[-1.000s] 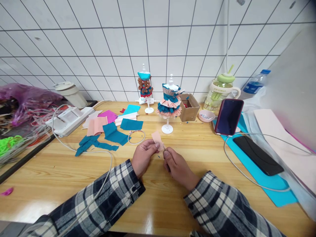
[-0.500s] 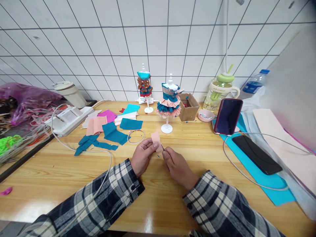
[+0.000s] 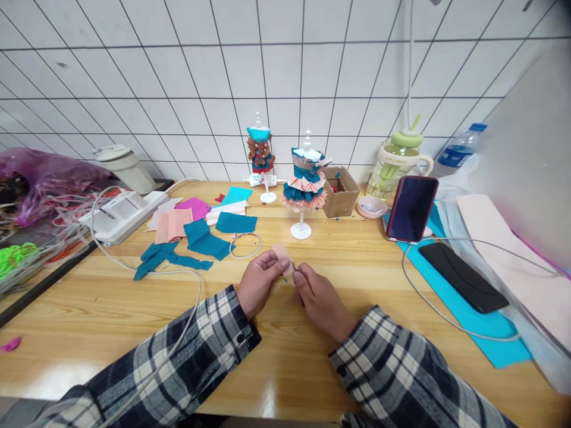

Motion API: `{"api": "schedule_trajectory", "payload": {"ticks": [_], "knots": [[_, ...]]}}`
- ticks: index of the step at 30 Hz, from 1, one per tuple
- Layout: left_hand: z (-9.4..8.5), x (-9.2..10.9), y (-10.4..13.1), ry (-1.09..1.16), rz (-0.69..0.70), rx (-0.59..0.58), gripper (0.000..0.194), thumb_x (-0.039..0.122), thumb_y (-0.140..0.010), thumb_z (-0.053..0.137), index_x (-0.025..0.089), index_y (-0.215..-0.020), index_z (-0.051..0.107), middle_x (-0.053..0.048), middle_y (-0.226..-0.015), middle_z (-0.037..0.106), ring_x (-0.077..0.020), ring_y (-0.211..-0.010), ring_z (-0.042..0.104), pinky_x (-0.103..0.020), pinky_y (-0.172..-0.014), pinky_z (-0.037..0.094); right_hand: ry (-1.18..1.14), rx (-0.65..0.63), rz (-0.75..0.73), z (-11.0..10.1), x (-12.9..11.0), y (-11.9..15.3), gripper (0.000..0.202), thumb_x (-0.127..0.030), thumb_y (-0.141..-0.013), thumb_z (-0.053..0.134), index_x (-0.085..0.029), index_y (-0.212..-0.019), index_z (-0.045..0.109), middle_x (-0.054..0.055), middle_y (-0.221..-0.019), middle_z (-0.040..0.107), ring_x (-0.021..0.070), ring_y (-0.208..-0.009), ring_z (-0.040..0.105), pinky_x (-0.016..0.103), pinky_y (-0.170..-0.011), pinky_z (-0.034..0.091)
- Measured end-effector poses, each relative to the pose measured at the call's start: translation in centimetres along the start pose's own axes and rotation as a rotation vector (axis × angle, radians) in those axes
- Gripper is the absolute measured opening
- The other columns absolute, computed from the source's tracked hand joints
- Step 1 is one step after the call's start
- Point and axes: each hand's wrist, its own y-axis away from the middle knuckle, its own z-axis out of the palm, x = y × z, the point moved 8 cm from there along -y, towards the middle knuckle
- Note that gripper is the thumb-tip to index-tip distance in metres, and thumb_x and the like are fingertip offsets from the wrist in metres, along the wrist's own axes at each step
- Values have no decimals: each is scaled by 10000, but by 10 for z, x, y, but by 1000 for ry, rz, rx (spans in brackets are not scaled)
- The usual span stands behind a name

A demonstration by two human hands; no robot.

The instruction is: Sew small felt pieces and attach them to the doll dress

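Observation:
A small strip of pale pink crepe paper (image 3: 280, 252) is pinched between the thumb and fingers of my left hand (image 3: 261, 279). My right hand (image 3: 322, 297) is closed around a slim, pointed metal tool (image 3: 293, 268), mostly hidden in the fist; its exact kind cannot be made out. The tool's tip meets the right edge of the paper, which bends there. Just beyond my hands, a mini dress form (image 3: 304, 184) wears a ruffled teal and pink paper dress. Left of it on the table lie a thin ring (image 3: 245, 245) and teal paper pieces (image 3: 207, 239).
A second dress form (image 3: 260, 157) stands behind, near a cardboard box (image 3: 341, 193) and a pink dish (image 3: 372, 207). On the right are a propped phone (image 3: 413, 208), a black phone (image 3: 464, 277) and a green-lidded jug (image 3: 392, 166). A power strip (image 3: 127, 219) and its cable lie left.
The pink paper is lower and tilted, and its right edge now bends at the tool's tip. My hands have barely moved; the view has shifted slightly.

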Motion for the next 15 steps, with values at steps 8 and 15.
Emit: {"api": "schedule_trajectory", "payload": {"ticks": [8, 15], "knots": [[0, -1, 1, 21, -9, 15, 190, 265, -702, 734, 162, -840, 653, 8, -765, 665, -113, -714, 588, -237, -723, 442, 12, 0, 5, -1, -1, 1, 287, -427, -949, 269, -230, -788, 403, -14, -645, 542, 150, -575, 493, 248, -560, 335], [-2, 1, 0, 30, 1, 49, 216, 284, -684, 746, 161, -837, 656, -1, -766, 672, -115, -708, 594, -238, -715, 446, -17, 0, 2, -1, -1, 1, 316, -448, -952, 257, -230, -788, 417, -15, -639, 539, 152, -586, 504, 252, -571, 349]]}}
